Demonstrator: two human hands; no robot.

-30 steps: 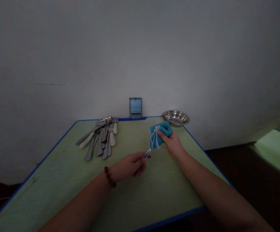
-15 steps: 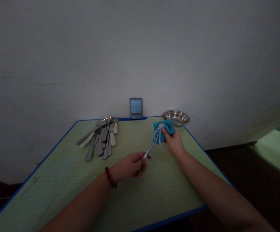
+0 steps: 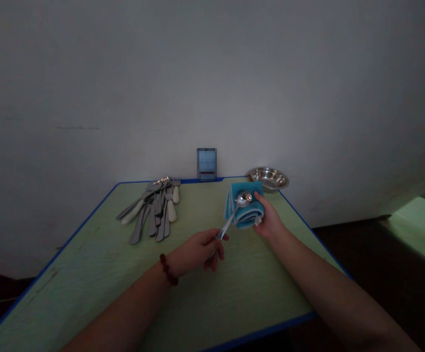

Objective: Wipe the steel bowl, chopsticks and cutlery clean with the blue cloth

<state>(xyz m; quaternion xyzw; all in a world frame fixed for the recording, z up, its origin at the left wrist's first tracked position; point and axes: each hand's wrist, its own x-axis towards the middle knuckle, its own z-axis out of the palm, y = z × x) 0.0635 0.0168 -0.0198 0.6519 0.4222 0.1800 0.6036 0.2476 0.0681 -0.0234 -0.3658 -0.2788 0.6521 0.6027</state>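
Note:
My left hand (image 3: pixel 204 248), with a red bead bracelet at the wrist, is closed around the handle of a shiny metal spoon (image 3: pixel 243 198). The spoon points away and to the right, its bowl over a folded blue cloth (image 3: pixel 248 187) with pale edges. My right hand (image 3: pixel 269 218) grips that cloth at its right side, thumb on top and the other fingers hidden beneath. Both are held above the table. Left of my hands lies a heap of cutlery (image 3: pixel 156 208), with forks and grey and cream handles.
The pale green table (image 3: pixel 190 298) has a blue edge and meets a grey wall. A round metal bowl (image 3: pixel 269 178) sits at the back right corner. A blurred tablet-like screen (image 3: pixel 207 164) stands upright at the back edge.
The cloth was folded over the spoon's bowl; now it lies opened out beneath it and the bowl shows. My right thumb has shifted to the cloth's right edge. My left hand has barely moved.

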